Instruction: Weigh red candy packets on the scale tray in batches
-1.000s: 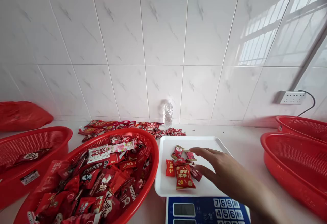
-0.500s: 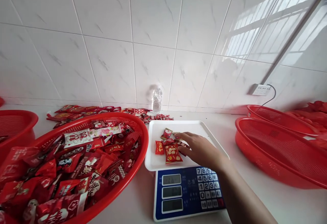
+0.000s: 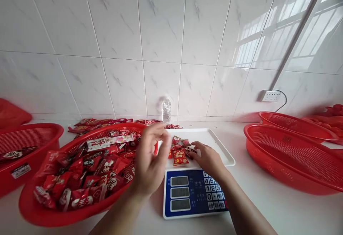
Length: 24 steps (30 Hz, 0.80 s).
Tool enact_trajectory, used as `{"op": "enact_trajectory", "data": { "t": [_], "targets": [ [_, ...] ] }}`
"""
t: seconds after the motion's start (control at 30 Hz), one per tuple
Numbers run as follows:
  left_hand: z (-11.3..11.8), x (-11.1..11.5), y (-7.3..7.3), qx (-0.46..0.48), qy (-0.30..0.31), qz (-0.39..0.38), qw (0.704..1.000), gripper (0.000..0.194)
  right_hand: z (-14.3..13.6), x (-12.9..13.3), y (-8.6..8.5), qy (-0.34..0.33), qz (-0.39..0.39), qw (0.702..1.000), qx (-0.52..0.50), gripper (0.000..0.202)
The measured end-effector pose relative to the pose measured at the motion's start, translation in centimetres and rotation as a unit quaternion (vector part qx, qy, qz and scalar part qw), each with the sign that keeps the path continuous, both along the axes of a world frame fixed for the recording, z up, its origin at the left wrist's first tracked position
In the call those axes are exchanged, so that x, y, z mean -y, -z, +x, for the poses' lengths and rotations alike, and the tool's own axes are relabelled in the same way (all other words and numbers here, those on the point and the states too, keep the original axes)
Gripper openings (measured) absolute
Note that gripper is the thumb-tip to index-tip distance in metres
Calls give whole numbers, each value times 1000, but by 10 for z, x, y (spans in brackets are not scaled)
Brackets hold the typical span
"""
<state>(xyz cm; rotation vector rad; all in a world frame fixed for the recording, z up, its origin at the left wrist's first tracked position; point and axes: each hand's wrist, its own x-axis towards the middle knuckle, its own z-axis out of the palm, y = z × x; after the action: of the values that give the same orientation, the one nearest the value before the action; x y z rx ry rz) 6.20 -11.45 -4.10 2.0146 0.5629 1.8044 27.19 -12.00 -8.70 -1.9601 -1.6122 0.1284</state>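
On the white weighing tray of a blue digital scale lies a small pile of red wrapped snack packets. My right hand is at the right side of this pile, fingers apart, its fingertips touching or very near a dark red packet. Raised in front of the tray's left edge is my left hand. Its fingers are bent, the thumb stands apart, and nothing shows in it. It hides part of the tray and of the large red basket, which is heaped with red packets.
Another red basket stands at the left. Two red baskets are on the right, near red bags. Behind the scale, a clear plastic bottle and a row of packets lie along the tiled wall, which carries a power socket.
My left hand has come into view between basket and tray. My right hand has moved slightly right, off the top of the pile to its side. The view has shifted.
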Motion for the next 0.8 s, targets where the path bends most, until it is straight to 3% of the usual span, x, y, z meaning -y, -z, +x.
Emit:
{"op": "enact_trajectory", "data": {
  "t": [0.07, 0.13, 0.23, 0.3, 0.53, 0.7, 0.8],
  "targets": [
    [18, -25, 4, -118, -38, 5, 992, 29, 1, -1, 4, 0, 15, 1000, -10, 32],
    [25, -38, 20, -200, -74, 27, 977, 28, 3, -1, 8, -1, 33, 999, -23, 27],
    [22, -41, 44, -274, -98, 62, 955, 25, 6, 1, 14, -4, 67, 997, -50, 20],
    [18, -37, 52, -305, -100, 85, 943, 25, 9, 3, 17, -4, 98, 993, -68, 16],
    [20, -32, 54, -316, -54, 83, 944, 23, 5, 7, 19, -37, 241, 964, -103, 16],
    [17, -22, 48, -291, -13, 43, 956, 21, -18, 19, 20, -160, 444, 877, -93, 15],
    [16, -16, 43, -251, 38, -16, 967, 20, -33, 25, 23, -209, 453, 859, -110, 20]
  ]
}}
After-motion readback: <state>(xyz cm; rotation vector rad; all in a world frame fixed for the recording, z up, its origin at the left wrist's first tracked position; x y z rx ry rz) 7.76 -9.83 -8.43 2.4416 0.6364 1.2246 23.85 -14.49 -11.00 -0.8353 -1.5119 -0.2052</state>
